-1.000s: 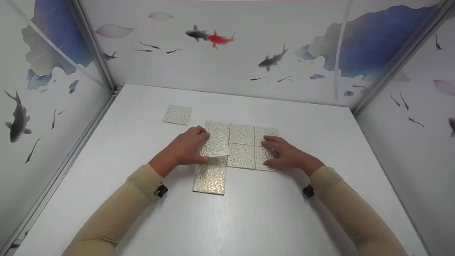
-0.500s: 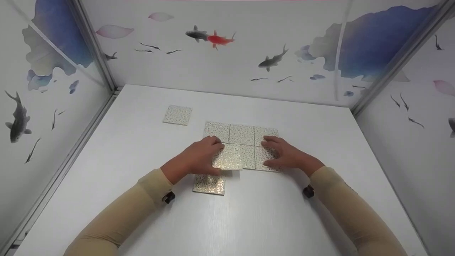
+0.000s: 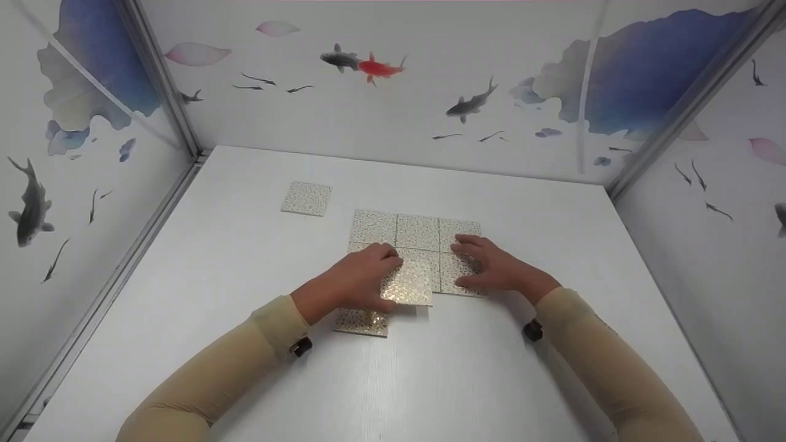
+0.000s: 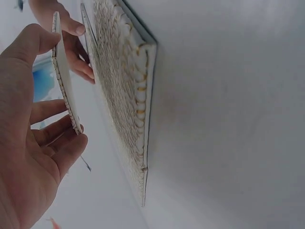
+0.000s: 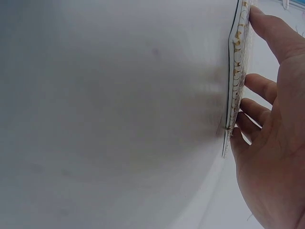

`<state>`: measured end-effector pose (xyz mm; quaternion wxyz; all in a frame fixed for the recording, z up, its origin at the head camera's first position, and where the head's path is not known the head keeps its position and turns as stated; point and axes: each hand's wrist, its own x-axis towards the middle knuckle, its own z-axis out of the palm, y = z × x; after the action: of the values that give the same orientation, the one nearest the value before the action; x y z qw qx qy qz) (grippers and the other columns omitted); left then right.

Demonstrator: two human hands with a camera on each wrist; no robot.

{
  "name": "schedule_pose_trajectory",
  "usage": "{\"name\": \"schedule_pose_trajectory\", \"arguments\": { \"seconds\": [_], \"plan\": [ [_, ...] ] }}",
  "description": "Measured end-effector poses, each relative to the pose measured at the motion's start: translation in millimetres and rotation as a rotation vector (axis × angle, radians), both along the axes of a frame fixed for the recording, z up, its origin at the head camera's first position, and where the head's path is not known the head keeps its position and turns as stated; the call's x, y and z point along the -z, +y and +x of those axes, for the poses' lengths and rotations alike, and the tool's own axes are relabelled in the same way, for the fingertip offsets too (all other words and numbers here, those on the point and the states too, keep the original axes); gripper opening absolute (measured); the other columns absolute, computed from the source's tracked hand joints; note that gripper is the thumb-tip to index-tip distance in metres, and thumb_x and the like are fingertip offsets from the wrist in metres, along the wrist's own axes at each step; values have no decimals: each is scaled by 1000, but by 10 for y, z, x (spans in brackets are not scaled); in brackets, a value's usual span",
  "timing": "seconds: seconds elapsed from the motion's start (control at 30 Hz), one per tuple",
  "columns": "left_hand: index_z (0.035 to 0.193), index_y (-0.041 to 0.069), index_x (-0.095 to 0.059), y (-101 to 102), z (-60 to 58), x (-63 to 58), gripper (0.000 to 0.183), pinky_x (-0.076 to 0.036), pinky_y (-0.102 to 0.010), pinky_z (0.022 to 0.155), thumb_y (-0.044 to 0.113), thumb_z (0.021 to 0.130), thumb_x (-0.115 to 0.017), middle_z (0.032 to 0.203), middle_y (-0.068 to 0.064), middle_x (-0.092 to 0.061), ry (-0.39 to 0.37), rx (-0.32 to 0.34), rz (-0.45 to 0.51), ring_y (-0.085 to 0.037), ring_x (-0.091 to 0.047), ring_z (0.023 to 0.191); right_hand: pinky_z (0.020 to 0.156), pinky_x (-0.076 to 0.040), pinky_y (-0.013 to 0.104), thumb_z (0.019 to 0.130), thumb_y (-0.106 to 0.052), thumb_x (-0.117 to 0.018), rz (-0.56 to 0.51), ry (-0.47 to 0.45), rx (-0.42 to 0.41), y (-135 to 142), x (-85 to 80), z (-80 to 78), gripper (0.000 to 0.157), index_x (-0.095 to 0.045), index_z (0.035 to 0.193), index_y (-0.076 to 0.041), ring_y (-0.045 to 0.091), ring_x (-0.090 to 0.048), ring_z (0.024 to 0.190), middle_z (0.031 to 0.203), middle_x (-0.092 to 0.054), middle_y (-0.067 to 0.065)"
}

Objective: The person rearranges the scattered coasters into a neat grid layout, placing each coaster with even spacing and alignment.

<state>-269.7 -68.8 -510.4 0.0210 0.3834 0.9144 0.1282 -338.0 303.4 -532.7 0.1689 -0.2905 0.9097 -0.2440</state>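
Note:
My left hand (image 3: 359, 279) grips a square white tile (image 3: 410, 285) with gold flecks by opposite edges, thumb at the near edge and fingers at the far one. In the left wrist view the held tile (image 4: 66, 83) hangs above the other tiles, with a gap beneath. Like tiles lie edge to edge in a block of two rows (image 3: 417, 231), partly covered by the hand and held tile. My right hand (image 3: 494, 267) rests with spread, slightly bent fingers on the block's right side; the right wrist view shows its fingertips (image 5: 257, 86) at the tiles.
One more tile (image 3: 362, 324) sticks out from under the left hand at the near side. A lone tile (image 3: 307, 198) lies farther back on the left of the white table (image 3: 430, 380). Printed panels (image 3: 393, 123) close in the back and both sides.
The left hand has carried its tile to the right and toward the near side, from over the block's left column to over its middle. The right hand has stayed still.

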Motion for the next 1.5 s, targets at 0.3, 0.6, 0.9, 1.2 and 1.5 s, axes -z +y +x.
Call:
{"name": "schedule_pose_trajectory", "arguments": {
  "seconds": [0.3,0.6,0.9,1.2,1.5],
  "plan": [
    [149,8,-60,118,86,-15,83,-60,-40,100,54,85,-87,150,-11,-54,22,46,2,-26,-55,133,131,-25,67,99,-51,-82,-3,2,4,8,1,-8,88,-43,171,-17,39,-16,168,182,-22,7],
    [148,9,-60,172,122,-8,83,-59,-41,101,55,85,-90,152,-11,-54,12,61,0,-26,-55,134,130,-24,68,99,-48,-83,-25,2,-2,2,-4,-3,88,-44,170,-14,41,-17,167,182,-23,10],
    [148,9,-60,200,152,-2,84,-59,-40,102,56,85,-91,152,-9,-54,21,74,-4,-25,-55,135,130,-27,66,98,-52,-83,-11,1,6,11,21,-24,89,-45,171,-19,37,-16,168,182,-23,6],
    [145,11,-61,222,241,94,79,-59,-38,102,57,86,-87,149,-8,-56,-1,96,-38,-24,-56,132,130,-26,66,99,-52,-82,0,-1,4,7,6,-13,89,-44,171,-18,38,-16,168,182,-22,7],
    [147,11,-62,233,323,99,80,-58,-40,102,58,87,-86,146,-8,-58,-27,98,-69,-24,-57,129,131,-25,66,99,-54,-82,19,4,13,-5,16,-18,90,-43,172,-19,38,-16,168,182,-23,8]
  ]
}}
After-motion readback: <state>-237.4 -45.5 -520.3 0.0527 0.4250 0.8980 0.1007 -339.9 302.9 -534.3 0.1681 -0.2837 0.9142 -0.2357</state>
